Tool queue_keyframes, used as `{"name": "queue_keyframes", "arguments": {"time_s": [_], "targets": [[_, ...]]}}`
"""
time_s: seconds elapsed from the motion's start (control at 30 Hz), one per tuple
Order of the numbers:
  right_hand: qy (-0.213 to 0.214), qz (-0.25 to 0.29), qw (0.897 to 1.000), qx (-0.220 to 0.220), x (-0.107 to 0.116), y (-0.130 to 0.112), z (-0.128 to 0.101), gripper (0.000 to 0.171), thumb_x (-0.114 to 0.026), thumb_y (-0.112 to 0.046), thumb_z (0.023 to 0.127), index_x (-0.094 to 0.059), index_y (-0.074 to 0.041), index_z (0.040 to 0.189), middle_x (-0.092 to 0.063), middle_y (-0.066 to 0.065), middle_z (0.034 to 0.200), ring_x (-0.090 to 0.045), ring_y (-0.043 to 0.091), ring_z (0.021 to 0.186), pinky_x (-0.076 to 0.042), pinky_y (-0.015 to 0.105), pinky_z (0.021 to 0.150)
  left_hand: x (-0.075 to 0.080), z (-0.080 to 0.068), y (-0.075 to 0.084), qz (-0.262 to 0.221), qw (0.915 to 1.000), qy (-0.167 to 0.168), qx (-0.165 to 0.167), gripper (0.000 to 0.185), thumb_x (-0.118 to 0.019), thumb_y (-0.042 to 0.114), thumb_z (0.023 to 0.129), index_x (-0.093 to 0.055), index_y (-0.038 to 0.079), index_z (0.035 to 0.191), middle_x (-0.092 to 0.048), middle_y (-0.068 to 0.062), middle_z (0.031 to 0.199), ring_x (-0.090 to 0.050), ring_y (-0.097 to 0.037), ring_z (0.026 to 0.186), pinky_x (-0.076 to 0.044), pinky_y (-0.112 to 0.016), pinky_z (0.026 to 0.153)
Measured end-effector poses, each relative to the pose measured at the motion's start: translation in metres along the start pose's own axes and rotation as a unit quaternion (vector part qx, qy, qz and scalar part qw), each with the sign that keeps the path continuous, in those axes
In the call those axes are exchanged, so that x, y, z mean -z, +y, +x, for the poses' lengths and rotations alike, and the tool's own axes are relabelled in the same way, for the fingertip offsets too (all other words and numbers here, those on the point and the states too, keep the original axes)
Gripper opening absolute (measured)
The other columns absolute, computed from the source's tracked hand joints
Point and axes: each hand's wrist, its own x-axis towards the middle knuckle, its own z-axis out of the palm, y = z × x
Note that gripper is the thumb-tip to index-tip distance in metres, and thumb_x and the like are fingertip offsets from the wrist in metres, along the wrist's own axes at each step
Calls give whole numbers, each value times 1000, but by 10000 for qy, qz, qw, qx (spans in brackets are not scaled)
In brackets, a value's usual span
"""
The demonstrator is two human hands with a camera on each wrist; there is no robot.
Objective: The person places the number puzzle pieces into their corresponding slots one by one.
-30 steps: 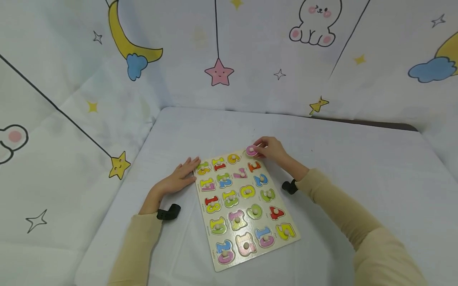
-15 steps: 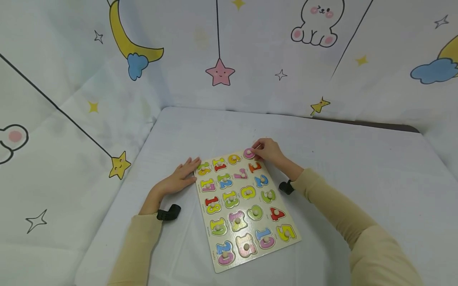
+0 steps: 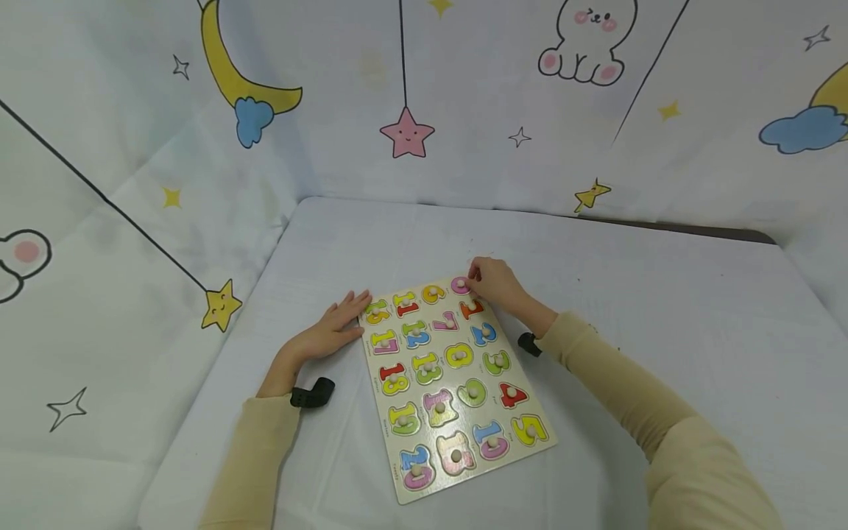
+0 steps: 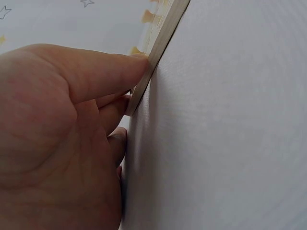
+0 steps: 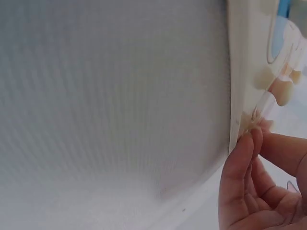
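Note:
A wooden number puzzle board [image 3: 424, 291] lies at a slant on the white table, filled with coloured number pieces that carry round knobs. My left hand [image 3: 329, 327] rests at its upper left corner with fingers spread; in the left wrist view the thumb [image 4: 112, 72] touches the board's edge. At the upper right corner my right hand [image 3: 497, 282] has its curled fingers at the right rim of a pink zero puzzle piece [image 3: 457, 290], whose knob shows uncovered. In the right wrist view the thumb and index fingertips [image 5: 245, 143] meet close at the board's corner.
White cloth covers the table [image 3: 662, 331]. Behind and to the left hangs a pale backdrop [image 3: 477, 169] with drawn stars, moons and clouds. Black wrist straps with cameras sit on the left wrist [image 3: 313, 394] and right wrist [image 3: 528, 344].
My right hand has brought the pink zero piece slightly left and down onto the board's upper right corner, and its fingertips have shifted toward the piece's right rim. The left hand has stayed still.

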Motion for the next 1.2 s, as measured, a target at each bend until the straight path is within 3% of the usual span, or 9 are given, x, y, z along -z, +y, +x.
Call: {"name": "queue_keyframes", "arguments": {"time_s": [0.43, 0.57, 0.73, 0.97, 1.07, 1.2], "targets": [[-156, -183, 9995, -191, -3, 0, -1, 10, -60, -14, 92, -59, -5, 89, -56, 8, 78, -52, 21, 66, -43, 25, 52, 0, 4, -3, 41, 10000, -49, -73, 61, -50, 13, 97, -20, 0, 148, -14, -17, 153, 2, -32, 139, 6, -48, 108], [-285, 204, 9994, -4, 2, 6, -10, 15, -59, -16, 93, -62, -3, 100, -56, 9, 86, -52, 23, 76, -45, 28, 60, -1, 6, -3, 39, 9999, -65, -90, 61, -50, 13, 97, -20, 0, 148, -14, -17, 153, 2, -32, 139, 6, -48, 108], [-489, 579, 9958, 513, 18, 24, -36, 32, -55, -17, 95, -58, 0, 122, -59, 16, 110, -55, 30, 101, -48, 40, 84, -2, 7, -5, 25, 9999, -74, -127, 61, -50, 14, 97, -19, 0, 148, -14, -17, 153, 2, -32, 139, 6, -49, 108], [-757, 605, 9933, 633, 42, 60, -81, 50, -46, -27, 100, -37, -1, 142, -38, 18, 142, -36, 35, 128, -33, 51, 100, -2, 2, -7, -53, 9999, -31, -84, 61, -51, 14, 97, -20, 0, 148, -15, -17, 153, 1, -32, 139, 5, -49, 108], [-776, 316, 9943, 666, 49, 68, -98, 54, -41, -31, 101, -28, -5, 147, -27, 16, 149, -24, 33, 135, -24, 52, 105, -2, -1, -7, 1, 10000, -5, 32, 61, -50, 16, 98, -20, 1, 148, -12, -15, 154, 1, -31, 140, 3, -50, 109], [-747, -289, 9932, 850, 58, 65, -117, 60, -40, -37, 101, -17, -12, 151, -15, 13, 153, -11, 31, 139, -17, 55, 106, 3, -7, -1, 125, 9994, 291, 102, 61, -47, 21, 99, -18, 4, 149, -8, -12, 155, 3, -30, 140, -1, -53, 108]]}}
